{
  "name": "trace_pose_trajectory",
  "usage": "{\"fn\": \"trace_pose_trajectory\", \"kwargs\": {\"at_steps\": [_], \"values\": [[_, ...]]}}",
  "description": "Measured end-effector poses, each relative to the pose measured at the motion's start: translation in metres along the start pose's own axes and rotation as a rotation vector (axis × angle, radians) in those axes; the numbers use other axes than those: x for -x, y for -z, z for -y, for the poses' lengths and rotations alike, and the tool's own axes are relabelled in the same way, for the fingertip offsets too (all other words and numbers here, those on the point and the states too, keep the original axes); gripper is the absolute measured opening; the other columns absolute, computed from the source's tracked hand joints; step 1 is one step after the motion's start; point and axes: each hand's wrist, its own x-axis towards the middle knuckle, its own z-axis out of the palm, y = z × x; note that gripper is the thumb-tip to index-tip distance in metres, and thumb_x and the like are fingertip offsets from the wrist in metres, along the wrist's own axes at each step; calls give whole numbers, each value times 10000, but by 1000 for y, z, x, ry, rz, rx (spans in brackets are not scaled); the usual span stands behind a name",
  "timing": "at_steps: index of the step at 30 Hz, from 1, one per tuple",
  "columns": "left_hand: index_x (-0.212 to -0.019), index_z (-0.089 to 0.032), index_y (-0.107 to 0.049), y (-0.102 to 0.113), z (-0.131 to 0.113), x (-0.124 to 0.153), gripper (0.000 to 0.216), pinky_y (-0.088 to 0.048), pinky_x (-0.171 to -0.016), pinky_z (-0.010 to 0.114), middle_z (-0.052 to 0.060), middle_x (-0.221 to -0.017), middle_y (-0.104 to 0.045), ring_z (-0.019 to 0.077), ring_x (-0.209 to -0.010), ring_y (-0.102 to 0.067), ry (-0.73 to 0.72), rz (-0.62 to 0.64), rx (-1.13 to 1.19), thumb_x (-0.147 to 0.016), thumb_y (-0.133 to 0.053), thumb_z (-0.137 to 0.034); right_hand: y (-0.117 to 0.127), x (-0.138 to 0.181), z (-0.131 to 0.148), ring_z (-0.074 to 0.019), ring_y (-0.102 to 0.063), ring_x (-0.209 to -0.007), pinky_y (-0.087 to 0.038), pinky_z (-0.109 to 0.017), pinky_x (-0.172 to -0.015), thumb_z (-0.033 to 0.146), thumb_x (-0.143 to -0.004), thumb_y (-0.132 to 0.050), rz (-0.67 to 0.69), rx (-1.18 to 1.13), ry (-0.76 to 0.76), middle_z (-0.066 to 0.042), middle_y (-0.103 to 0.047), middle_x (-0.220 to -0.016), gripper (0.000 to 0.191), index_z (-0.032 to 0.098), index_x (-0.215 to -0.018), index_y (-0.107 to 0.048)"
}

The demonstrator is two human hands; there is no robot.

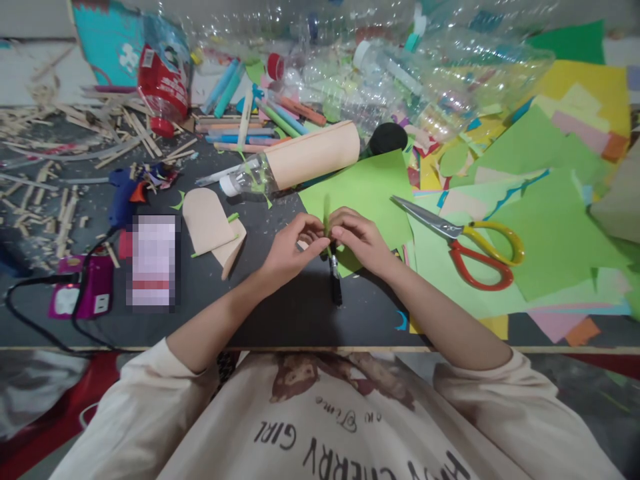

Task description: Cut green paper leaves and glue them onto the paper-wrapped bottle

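Note:
My left hand [299,248] and my right hand [356,235] meet fingertip to fingertip above the middle of the dark table. Between them stands a narrow strip of green paper [327,208], pinched by the fingers of both hands; its lower end is hidden. Just below the fingers is a slim black tool with a metal collar [336,280], whose kind I cannot make out. Behind the hands lies a sheet of green paper [373,190]. To the right, scissors [463,233] with one yellow and one red handle rest on the paper, blades apart.
A clear bottle wrapped in beige paper [315,157] lies behind my hands. Beige paper cutouts [207,220], a phone [154,260] and a blue glue gun [123,193] are left. Clear plastic bottles [440,67] crowd the back; wood sticks [65,207] litter the left.

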Motion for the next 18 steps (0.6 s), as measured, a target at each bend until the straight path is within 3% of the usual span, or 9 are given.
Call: {"fn": "trace_pose_trajectory", "kwargs": {"at_steps": [4, 10, 18], "values": [[-847, -201, -457, -1, 6, -3, 392, -453, -571, 206, -33, -697, -535, 87, -614, -543, 55, -68, 114, -763, -630, -543, 2, 1, 0, -145, -506, -698, -406, -315, -664, 490, -892, -493, 49, -5, 12, -29, -541, -766, 348, 202, -743, -621], [-973, -221, -415, -1, 8, -6, 394, -453, -535, 209, -49, -712, -572, 80, -553, -537, 110, -107, 175, -769, -625, -485, -2, 0, -4, -110, -457, -612, -375, -263, -569, 492, -791, -619, -84, -67, -121, 23, -482, -697, 300, 210, -769, -520], [-1036, -218, -400, -2, 7, -2, 353, -438, -609, 197, -80, -656, -550, 72, -572, -535, 75, -32, 39, -762, -605, -304, -6, 0, -5, -88, -438, -592, -374, -234, -551, 419, -725, -688, -45, -158, -177, 51, -446, -706, 352, 228, -828, -411]]}}
